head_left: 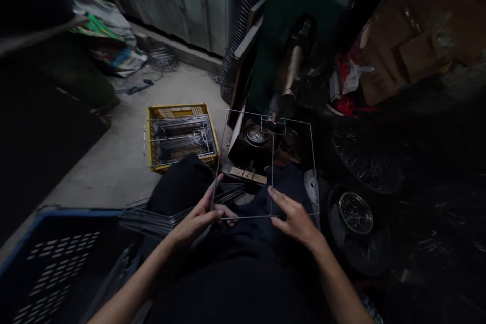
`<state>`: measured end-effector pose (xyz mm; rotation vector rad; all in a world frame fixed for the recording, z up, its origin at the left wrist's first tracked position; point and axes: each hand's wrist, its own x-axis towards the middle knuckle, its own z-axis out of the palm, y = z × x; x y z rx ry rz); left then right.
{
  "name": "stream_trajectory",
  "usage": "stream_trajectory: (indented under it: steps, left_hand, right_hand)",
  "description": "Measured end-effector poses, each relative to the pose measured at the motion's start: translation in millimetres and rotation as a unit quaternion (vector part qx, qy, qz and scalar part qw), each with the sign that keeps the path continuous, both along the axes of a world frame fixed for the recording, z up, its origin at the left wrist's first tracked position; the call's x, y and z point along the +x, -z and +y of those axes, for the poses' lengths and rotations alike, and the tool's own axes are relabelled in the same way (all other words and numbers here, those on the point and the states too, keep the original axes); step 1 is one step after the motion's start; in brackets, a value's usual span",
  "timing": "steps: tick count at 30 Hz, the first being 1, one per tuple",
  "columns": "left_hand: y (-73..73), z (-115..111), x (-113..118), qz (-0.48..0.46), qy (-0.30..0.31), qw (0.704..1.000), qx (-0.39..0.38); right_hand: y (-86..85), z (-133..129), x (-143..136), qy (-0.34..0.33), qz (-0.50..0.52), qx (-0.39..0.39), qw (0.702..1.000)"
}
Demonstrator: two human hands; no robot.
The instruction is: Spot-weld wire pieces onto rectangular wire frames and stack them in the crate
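Note:
Both hands hold a rectangular wire frame point(272, 162) over my lap. A straight wire runs down inside it, and a small U-shaped wire piece point(284, 133) sits at its far side. My left hand point(203, 212) is closed on the near left corner, thumb on the near wire. My right hand point(292, 212) pinches the frame where the inner wire meets the near side. The far side of the frame lies at the tip of a machine's rod-like arm point(292, 73); whether they touch I cannot tell. Beneath the frame is a round dish point(256, 134) of small metal pieces.
A yellow crate point(214, 136) with stacked wire frames stands on the floor ahead left. Loose wires point(152, 220) lie by my left leg, beside a blue crate point(34, 223). Bowls of metal parts point(356, 212) stand at right. Cardboard point(395, 61) is piled behind.

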<state>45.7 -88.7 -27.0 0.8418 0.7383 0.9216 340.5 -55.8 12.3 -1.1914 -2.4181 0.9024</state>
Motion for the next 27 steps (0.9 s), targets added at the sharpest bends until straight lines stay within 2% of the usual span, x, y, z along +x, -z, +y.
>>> stream_trajectory:
  steps: [4,20,27]
  left_hand:
    - [2.1,10,0,-0.013,0.007,1.000,-0.003]
    - [-13.6,36,0,-0.043,-0.014,0.999,-0.020]
    - [-12.7,43,-1,-0.050,-0.013,0.998,-0.024]
  right_hand:
    - [2.3,7,2,0.003,0.008,0.001,1.000]
    - [-0.3,37,-1,0.008,0.020,0.020,1.000]
    - [-3.8,42,-4,0.017,0.022,0.009,1.000]
